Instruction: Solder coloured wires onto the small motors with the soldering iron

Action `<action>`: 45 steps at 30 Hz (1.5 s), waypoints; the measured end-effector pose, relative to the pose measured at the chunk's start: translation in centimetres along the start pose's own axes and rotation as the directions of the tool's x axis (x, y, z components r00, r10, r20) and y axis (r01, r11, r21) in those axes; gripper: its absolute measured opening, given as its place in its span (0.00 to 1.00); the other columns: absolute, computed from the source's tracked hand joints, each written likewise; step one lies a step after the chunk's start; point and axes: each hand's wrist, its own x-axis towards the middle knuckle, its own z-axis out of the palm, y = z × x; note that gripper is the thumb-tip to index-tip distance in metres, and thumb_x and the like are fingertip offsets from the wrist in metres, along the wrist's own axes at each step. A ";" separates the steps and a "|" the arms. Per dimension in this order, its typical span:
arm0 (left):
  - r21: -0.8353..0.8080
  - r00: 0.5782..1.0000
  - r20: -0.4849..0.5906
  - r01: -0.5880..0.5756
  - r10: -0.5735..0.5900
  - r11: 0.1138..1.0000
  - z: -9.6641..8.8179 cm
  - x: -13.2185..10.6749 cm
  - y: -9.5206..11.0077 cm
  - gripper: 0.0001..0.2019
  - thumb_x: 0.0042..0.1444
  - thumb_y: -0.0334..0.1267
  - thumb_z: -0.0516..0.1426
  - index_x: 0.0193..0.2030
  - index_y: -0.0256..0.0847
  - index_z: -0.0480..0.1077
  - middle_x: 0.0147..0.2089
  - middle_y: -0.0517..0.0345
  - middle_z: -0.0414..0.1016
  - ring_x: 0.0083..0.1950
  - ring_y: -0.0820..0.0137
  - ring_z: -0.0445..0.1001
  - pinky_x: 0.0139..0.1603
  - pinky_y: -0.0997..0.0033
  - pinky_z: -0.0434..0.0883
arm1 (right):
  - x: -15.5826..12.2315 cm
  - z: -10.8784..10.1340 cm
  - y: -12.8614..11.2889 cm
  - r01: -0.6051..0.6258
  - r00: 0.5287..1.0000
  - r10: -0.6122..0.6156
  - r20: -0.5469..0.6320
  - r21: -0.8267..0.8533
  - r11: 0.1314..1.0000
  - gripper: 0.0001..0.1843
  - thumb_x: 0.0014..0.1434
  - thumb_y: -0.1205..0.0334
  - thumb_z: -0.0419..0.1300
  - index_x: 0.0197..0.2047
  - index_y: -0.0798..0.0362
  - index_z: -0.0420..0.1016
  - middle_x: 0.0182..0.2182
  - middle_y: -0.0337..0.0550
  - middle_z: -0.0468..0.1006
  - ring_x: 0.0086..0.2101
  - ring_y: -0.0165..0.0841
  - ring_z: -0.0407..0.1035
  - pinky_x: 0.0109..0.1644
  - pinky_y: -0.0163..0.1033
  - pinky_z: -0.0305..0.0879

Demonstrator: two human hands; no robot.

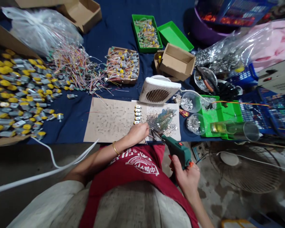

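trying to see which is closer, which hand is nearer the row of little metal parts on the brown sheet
Left. The left hand is just below the row of small metal parts; the right hand is farther away, lower down and to the right, gripping a green soldering gun.

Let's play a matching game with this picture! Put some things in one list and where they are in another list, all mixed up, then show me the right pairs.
Things:
1. green soldering gun
2. gold bangle
3. motors with yellow ends
4. brown paper sheet

Places:
A. in a big heap at the far left
B. held in the right hand
C. under the left hand
D. around the left arm

Right pairs: 1-B, 2-D, 3-A, 4-C
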 end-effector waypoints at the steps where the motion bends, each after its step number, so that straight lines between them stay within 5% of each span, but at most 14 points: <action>1: -0.003 1.000 -0.002 0.001 -0.001 1.000 0.0 0.0 0.0 0.13 0.66 0.33 0.51 0.47 0.37 0.76 0.44 0.44 0.82 0.47 0.58 0.80 0.50 0.61 0.74 | -0.2 -0.2 0.3 -0.023 1.000 0.023 -0.006 0.008 1.000 0.27 0.66 0.42 0.57 0.21 0.49 0.74 0.16 0.42 0.74 0.19 0.35 0.71 0.29 0.38 0.69; 8: -0.002 1.000 -0.013 0.011 -0.011 1.000 0.2 0.1 -0.2 0.12 0.65 0.33 0.51 0.45 0.38 0.76 0.44 0.46 0.82 0.46 0.58 0.80 0.49 0.62 0.73 | -0.6 -0.4 1.4 -0.348 0.937 0.350 -0.004 0.095 0.933 0.36 0.56 0.28 0.59 0.17 0.52 0.76 0.14 0.47 0.74 0.17 0.38 0.71 0.25 0.39 0.69; 13: -0.018 0.999 -0.035 0.000 0.000 1.000 0.5 0.2 -0.5 0.11 0.64 0.33 0.52 0.43 0.39 0.76 0.42 0.47 0.82 0.44 0.59 0.80 0.47 0.63 0.72 | -0.4 0.0 0.8 -0.603 0.766 0.638 0.079 0.428 0.673 0.36 0.40 0.25 0.69 0.21 0.55 0.77 0.16 0.49 0.75 0.15 0.37 0.68 0.18 0.40 0.66; 15: -0.029 0.999 -0.044 -0.006 0.004 1.000 0.6 0.2 -0.6 0.11 0.64 0.33 0.52 0.42 0.39 0.76 0.41 0.47 0.81 0.43 0.60 0.79 0.47 0.63 0.72 | -0.5 0.2 0.8 -0.615 0.744 0.654 0.138 0.526 0.588 0.35 0.38 0.28 0.72 0.25 0.57 0.79 0.18 0.49 0.77 0.16 0.36 0.68 0.18 0.39 0.66; 33: -0.099 0.996 -0.088 -0.025 0.017 0.995 0.9 0.1 -0.7 0.09 0.61 0.31 0.53 0.38 0.39 0.76 0.37 0.51 0.80 0.40 0.63 0.77 0.45 0.66 0.70 | -0.9 0.3 1.5 -0.512 0.800 0.597 0.068 0.597 0.618 0.34 0.45 0.30 0.70 0.24 0.58 0.79 0.17 0.49 0.76 0.15 0.33 0.67 0.16 0.35 0.63; 38: -0.235 0.994 -0.104 -0.044 0.020 0.971 0.4 -0.7 -0.5 0.08 0.59 0.31 0.54 0.35 0.39 0.75 0.33 0.54 0.79 0.36 0.67 0.75 0.41 0.69 0.68 | -1.2 -0.2 1.7 -0.509 0.799 0.598 0.068 0.606 0.611 0.33 0.44 0.30 0.71 0.22 0.56 0.76 0.16 0.48 0.76 0.15 0.35 0.67 0.16 0.37 0.65; 45: -0.492 0.960 -0.171 0.112 -0.222 0.863 -1.1 -4.3 -4.9 0.08 0.59 0.38 0.56 0.37 0.38 0.75 0.28 0.61 0.75 0.30 0.72 0.72 0.33 0.74 0.67 | -0.4 -0.2 2.0 -0.438 0.801 0.599 -0.009 0.674 0.596 0.31 0.45 0.34 0.73 0.28 0.57 0.77 0.19 0.47 0.77 0.16 0.36 0.69 0.18 0.39 0.67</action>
